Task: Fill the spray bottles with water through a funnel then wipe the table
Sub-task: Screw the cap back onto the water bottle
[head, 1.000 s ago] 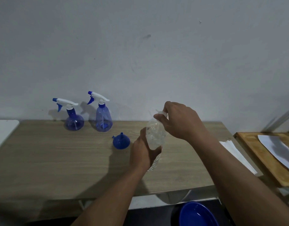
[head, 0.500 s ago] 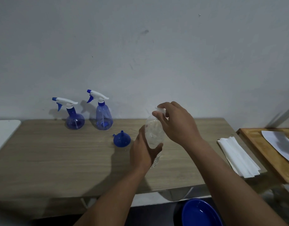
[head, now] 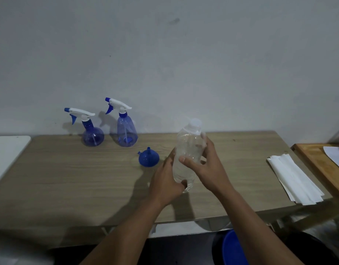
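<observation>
Bottom edge crops the blue basin (head: 234,249); left hand (head: 165,180) covers bottle's (head: 189,148) side.

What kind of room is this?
Probably a plain workroom or utility corner: a wooden table against a bare wall, with a round spray bottle, a tall spray bottle and a funnel.

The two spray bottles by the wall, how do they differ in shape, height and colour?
The left spray bottle has a round, ball-like body; the right spray bottle has a taller body with sloping sides. The left one is deeper blue, the right one paler. Both stand upright at the back of the table, white trigger heads on, blue nozzles pointing left.
</observation>
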`<state>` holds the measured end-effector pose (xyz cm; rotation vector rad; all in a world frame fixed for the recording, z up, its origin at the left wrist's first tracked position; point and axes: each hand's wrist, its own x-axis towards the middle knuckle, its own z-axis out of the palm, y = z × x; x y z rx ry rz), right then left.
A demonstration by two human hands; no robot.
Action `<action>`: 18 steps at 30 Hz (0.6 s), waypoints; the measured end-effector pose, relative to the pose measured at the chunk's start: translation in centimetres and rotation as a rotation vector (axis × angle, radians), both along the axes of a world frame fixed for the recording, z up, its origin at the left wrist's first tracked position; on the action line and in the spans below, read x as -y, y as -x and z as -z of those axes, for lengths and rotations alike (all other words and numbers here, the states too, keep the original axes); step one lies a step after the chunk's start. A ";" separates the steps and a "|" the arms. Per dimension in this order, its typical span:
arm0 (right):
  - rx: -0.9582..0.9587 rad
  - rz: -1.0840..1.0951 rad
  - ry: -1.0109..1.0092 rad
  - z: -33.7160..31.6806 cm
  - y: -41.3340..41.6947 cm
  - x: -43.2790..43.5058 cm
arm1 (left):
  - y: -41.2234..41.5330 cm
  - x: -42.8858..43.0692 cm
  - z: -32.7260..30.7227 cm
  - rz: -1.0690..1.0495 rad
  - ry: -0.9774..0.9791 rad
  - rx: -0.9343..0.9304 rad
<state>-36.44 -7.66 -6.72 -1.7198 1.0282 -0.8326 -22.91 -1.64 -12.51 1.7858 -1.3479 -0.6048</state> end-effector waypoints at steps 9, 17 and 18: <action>-0.003 0.172 0.022 5.9 -3.0 -1.1 | -7.8 1.2 4.0 -0.427 -0.018 0.072; -0.052 0.334 0.024 7.8 -4.7 -1.0 | -12.2 4.5 8.4 -0.255 -0.290 0.306; -0.059 0.342 0.028 7.6 -4.7 -1.1 | -12.3 4.4 8.4 -0.243 -0.281 0.340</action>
